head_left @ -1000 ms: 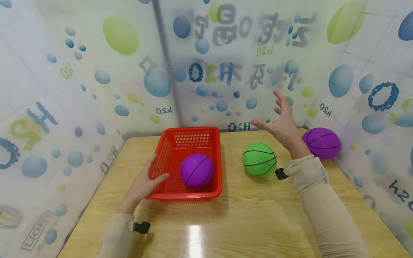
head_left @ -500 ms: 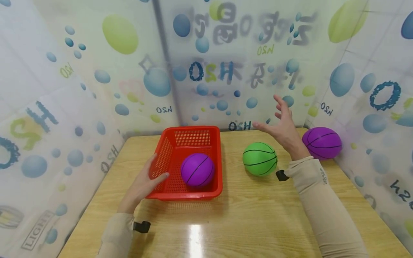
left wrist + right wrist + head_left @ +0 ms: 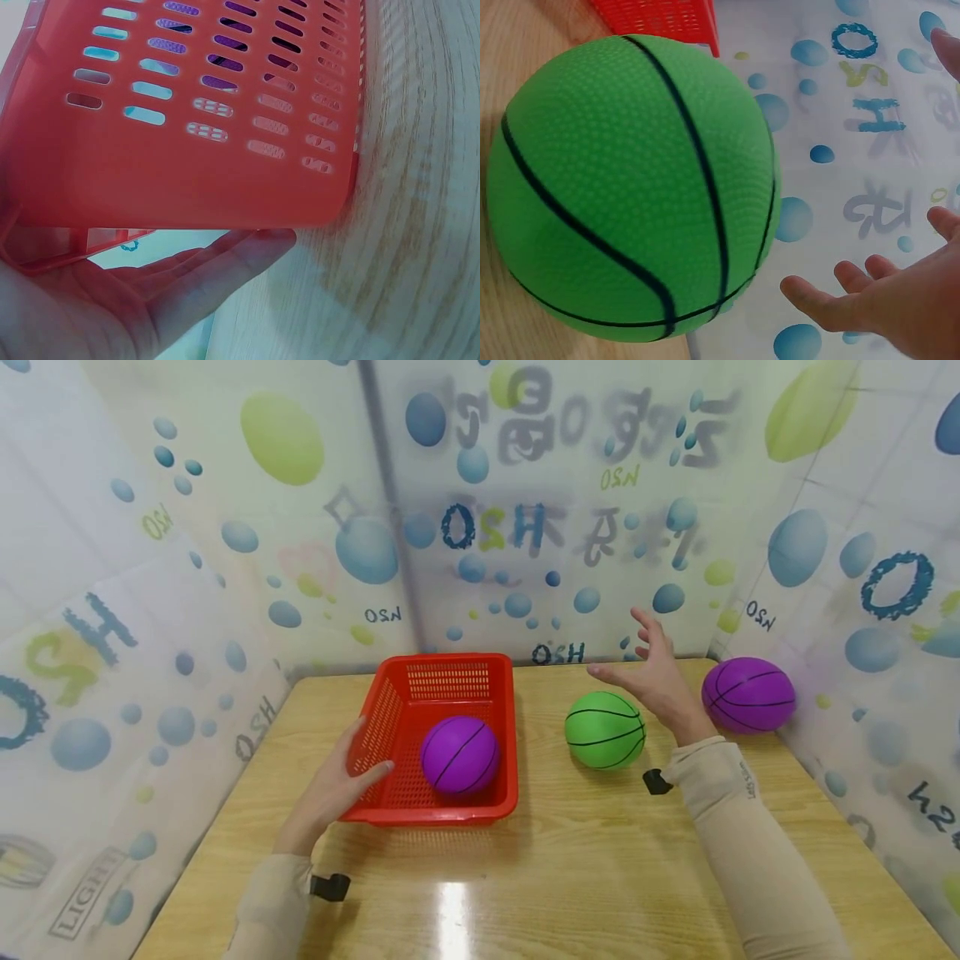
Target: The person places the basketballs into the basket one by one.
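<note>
A red plastic basket (image 3: 442,816) stands left of centre on the table with a purple ball (image 3: 460,755) in it. At its front left, my left hand (image 3: 330,787) has its thumb spread over the rim. The fingers (image 3: 217,274) lie straight along the outside of the basket's wall in the left wrist view. Right of the basket rests a small green ball (image 3: 604,730) with black basketball lines. Just behind it and to its right, my right hand (image 3: 656,681) is raised with fingers spread, holding nothing. In the right wrist view, a gap shows between its fingers and the ball.
Another purple ball (image 3: 748,695) with black lines sits at the table's back right, beyond the right wrist. The wooden table (image 3: 570,877) is enclosed at the back and sides by curtains (image 3: 480,593) printed with bubbles and letters.
My right hand has come down a little toward the green ball, its fingers still spread. The left hand, basket and balls have stayed in place.
</note>
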{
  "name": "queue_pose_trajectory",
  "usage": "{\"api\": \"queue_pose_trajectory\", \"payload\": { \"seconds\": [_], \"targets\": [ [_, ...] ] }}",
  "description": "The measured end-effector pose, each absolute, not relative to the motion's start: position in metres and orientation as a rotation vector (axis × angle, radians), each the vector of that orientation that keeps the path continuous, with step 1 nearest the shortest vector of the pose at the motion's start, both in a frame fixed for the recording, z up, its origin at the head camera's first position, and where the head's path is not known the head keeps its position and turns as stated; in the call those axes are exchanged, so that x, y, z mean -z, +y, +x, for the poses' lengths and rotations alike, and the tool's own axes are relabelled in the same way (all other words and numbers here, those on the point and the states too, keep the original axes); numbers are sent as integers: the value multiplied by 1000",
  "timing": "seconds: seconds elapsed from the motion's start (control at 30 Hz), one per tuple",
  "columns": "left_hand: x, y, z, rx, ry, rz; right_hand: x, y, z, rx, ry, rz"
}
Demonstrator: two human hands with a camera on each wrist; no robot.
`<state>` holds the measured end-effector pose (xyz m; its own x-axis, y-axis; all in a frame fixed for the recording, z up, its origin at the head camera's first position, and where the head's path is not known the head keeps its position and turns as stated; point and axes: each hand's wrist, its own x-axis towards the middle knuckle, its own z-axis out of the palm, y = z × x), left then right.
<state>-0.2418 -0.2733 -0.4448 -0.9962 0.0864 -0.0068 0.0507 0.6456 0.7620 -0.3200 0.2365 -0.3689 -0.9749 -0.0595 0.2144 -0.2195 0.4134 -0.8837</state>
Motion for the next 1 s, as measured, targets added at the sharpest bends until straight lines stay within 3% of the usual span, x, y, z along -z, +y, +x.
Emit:
{"api": "queue_pose_trajectory", "payload": {
  "seconds": [1.0],
  "targets": [
    [447,-273,-244,-1316,2811,113,419,244,-316,-1634,-2611,193]
  ]
}}
